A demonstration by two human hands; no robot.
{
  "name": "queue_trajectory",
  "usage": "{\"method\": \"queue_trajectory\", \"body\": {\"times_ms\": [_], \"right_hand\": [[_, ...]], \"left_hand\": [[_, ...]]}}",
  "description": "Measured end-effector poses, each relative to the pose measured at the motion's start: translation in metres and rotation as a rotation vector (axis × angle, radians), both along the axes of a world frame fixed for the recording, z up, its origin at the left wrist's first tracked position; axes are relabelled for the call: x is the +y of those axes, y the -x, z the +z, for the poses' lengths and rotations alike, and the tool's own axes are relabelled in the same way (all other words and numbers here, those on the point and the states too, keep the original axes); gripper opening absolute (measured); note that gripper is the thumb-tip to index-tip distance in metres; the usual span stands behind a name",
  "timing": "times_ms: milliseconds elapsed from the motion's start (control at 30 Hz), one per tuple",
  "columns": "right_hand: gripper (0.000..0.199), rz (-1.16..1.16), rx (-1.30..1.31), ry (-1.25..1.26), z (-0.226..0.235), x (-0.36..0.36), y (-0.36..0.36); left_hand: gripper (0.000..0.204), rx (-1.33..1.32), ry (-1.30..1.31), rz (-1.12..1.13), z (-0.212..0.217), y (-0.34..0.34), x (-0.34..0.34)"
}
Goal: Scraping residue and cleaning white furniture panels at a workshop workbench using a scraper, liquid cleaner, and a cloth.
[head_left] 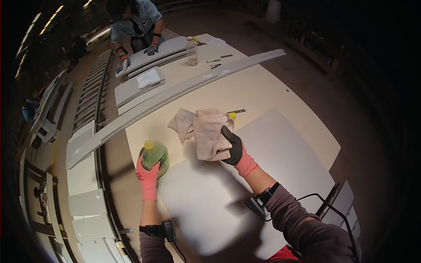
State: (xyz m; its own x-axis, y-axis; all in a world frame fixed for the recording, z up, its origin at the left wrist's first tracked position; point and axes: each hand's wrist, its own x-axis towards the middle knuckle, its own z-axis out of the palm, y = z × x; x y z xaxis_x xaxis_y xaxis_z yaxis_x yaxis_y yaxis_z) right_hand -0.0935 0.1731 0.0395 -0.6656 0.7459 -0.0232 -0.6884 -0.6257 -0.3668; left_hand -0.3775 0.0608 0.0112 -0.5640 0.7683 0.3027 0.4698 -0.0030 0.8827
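My left hand [148, 173], in a pink and black work glove, is wrapped round a green plastic bottle [161, 157] with a yellow cap. My right hand [234, 149], gloved alike, grips a pale pinkish cloth [210, 136] with the thumb on top; the other fingers are hidden beneath it. A second crumpled cloth [182, 122] lies just left of that one on the table. Below both hands is a flat light grey panel [272, 175]. A blade-like tool [238, 111] with a yellow part shows at the cloth's far edge.
A long grey strip [193, 83] crosses the cream table [302, 118]. Beyond it stand a clear bottle [191, 52] and a folded white cloth [149, 78]. At the far end a gloved person [138, 26] leans over another panel. A roller conveyor [92, 87] runs along the left.
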Motion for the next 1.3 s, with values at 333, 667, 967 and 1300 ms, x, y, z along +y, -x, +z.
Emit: {"method": "queue_trajectory", "body": {"times_ms": [333, 667, 967, 1300], "right_hand": [[0.064, 0.241, -1.917, -1.751, -0.016, -0.198, -0.187], [0.062, -0.246, -2.313, -1.24, -0.061, -0.134, -0.289], [0.055, -0.169, -2.264, -1.196, -0.073, -0.15, -0.354], [0.06, 0.035, -2.003, -1.23, -0.07, -0.189, -0.28]], "left_hand": [[0.068, -0.03, 0.146, -0.148, 0.071, -0.104, -0.107], [0.06, 0.313, 0.57, -0.505, 0.099, -0.208, -0.107], [0.032, 1.066, 1.158, -0.901, 0.085, -0.264, -0.077], [0.022, 1.094, 1.231, -0.701, 0.081, -0.213, -0.096]]}}
